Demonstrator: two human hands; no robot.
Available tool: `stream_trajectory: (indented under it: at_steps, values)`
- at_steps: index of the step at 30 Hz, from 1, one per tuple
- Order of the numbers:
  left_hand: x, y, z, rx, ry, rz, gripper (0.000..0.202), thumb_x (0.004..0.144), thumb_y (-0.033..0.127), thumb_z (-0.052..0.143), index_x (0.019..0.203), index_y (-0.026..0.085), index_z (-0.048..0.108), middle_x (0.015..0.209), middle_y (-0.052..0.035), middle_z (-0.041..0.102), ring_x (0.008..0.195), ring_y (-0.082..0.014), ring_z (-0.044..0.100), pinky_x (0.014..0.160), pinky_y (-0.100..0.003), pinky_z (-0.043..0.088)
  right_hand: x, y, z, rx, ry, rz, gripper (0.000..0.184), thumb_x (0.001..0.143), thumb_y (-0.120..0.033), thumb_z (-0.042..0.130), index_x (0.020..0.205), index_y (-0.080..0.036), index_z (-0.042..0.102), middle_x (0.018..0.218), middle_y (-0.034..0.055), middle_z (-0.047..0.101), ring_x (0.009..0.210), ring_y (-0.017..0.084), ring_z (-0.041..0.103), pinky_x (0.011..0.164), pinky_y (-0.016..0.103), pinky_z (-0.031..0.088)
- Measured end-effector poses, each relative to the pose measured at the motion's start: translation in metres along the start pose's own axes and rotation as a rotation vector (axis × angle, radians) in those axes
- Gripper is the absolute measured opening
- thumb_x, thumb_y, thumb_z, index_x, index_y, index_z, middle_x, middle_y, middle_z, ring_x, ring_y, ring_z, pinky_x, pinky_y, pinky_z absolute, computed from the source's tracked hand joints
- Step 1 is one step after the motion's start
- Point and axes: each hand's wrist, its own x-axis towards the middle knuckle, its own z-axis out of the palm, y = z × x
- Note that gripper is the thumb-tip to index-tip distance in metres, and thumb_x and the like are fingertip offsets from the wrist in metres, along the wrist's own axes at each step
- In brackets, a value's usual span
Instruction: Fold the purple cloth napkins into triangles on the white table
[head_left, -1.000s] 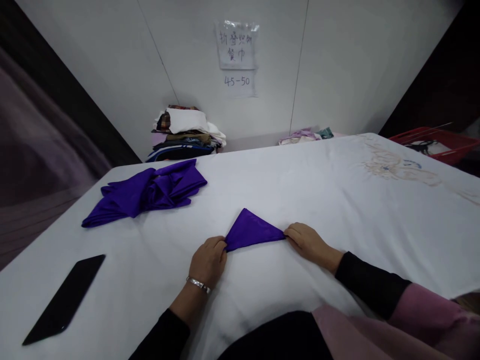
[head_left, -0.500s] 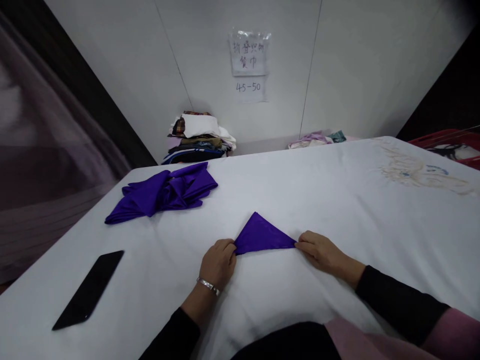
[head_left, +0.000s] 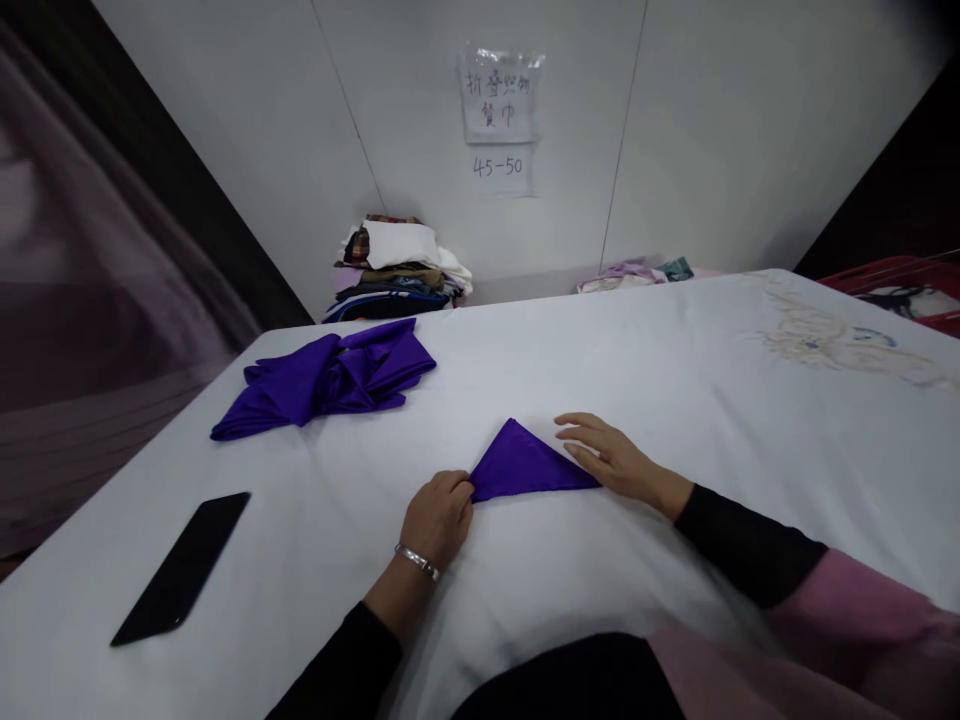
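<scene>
A purple napkin [head_left: 529,465], folded into a triangle, lies on the white-covered table [head_left: 675,380] with its peak pointing away from me. My left hand [head_left: 441,515], a silver bracelet at its wrist, pinches the napkin's left corner. Over the right corner hovers my right hand [head_left: 611,458], its fingers spread and reaching past the sloping edge, with nothing held. Part of that corner is covered by the right hand. Farther back on the left lies a loose heap of purple cloth [head_left: 330,375].
A black phone-like slab [head_left: 184,570] lies at the table's left. Beyond the far edge are a stack of folded clothes [head_left: 401,265] and a smaller cloth pile [head_left: 626,275]. A red basket [head_left: 892,270] stands at far right. Handwritten sheets [head_left: 501,115] hang on the wall.
My right hand has let go of the napkin's right corner, moved up and inward, and spread its fingers. My left hand keeps its pinch on the left corner.
</scene>
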Motion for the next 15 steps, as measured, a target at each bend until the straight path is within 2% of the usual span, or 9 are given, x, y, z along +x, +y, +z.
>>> stream_trajectory:
  at_steps: [2,5,9,15]
  values:
    - [0.000,0.000,0.000,-0.007,-0.008,-0.004,0.022,0.074,0.006,0.049,0.083,0.021,0.062,0.097,-0.0056,0.064,0.091,-0.0208,0.057,0.077,-0.035,0.049,0.016,-0.002,0.014,-0.054,-0.063,-0.067,0.039,0.094,-0.035,0.034,0.131,-0.023,0.042,0.141,0.0082,0.037,0.130,0.021,0.030,0.102,0.043,0.035]
    - [-0.001,0.000,0.000,-0.013,-0.013,-0.003,0.022,0.075,0.006,0.048,0.084,0.021,0.062,0.097,-0.0058,0.064,0.092,-0.0207,0.056,0.078,-0.034,0.049,0.026,-0.004,0.038,-0.171,-0.251,-0.122,0.059,0.092,-0.047,0.037,0.141,-0.017,0.026,0.149,0.0119,0.020,0.137,0.024,0.010,0.109,0.048,0.019]
    - [-0.005,0.000,0.001,-0.017,-0.019,-0.007,0.024,0.075,0.006,0.048,0.086,0.021,0.062,0.100,-0.0059,0.063,0.093,-0.0210,0.055,0.078,-0.035,0.048,0.020,-0.005,0.060,-0.268,-0.386,-0.130,0.072,0.088,-0.058,0.037,0.143,-0.014,0.021,0.148,0.0146,0.019,0.137,0.026,0.009,0.109,0.051,0.010]
    - [-0.009,-0.002,-0.001,0.009,-0.031,-0.012,0.024,0.077,0.008,0.049,0.090,0.021,0.062,0.101,-0.0057,0.063,0.095,-0.0215,0.056,0.078,-0.036,0.048,0.016,-0.004,0.062,-0.304,-0.407,-0.120,0.076,0.086,-0.063,0.033,0.144,-0.017,0.018,0.148,0.0132,0.020,0.137,0.025,0.009,0.109,0.050,0.008]
